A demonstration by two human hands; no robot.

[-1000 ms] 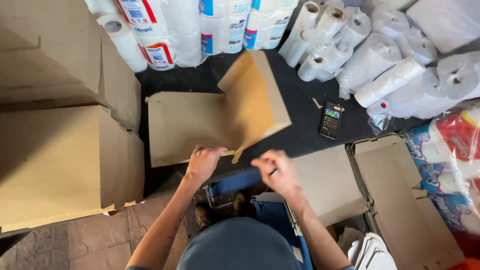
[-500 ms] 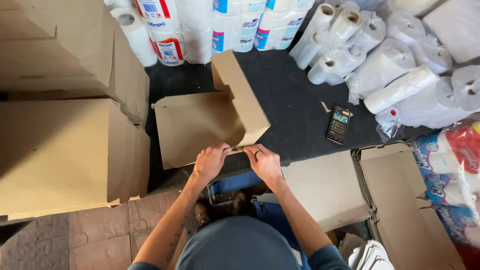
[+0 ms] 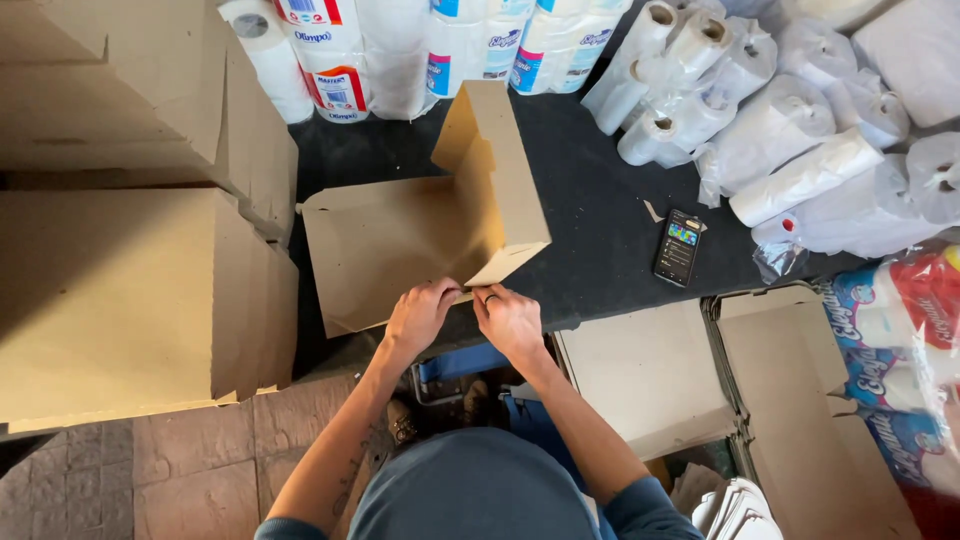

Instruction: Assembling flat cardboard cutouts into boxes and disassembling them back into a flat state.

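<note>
Cardboard box (image 3: 400,240), half folded, lies flat on the dark desk (image 3: 600,210) with one end panel standing up. Left hand (image 3: 420,315) and right hand (image 3: 510,320) are side by side at the box's near edge, fingers pinching a small corner flap. I'd crease it hard along the score and keep the upright panel square. Phone (image 3: 680,247) sits right of the box.

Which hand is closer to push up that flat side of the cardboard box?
Probably the left hand. It rests on the near edge of the cardboard box, beside the flat panel. The right hand sits under the raised flap.
</note>
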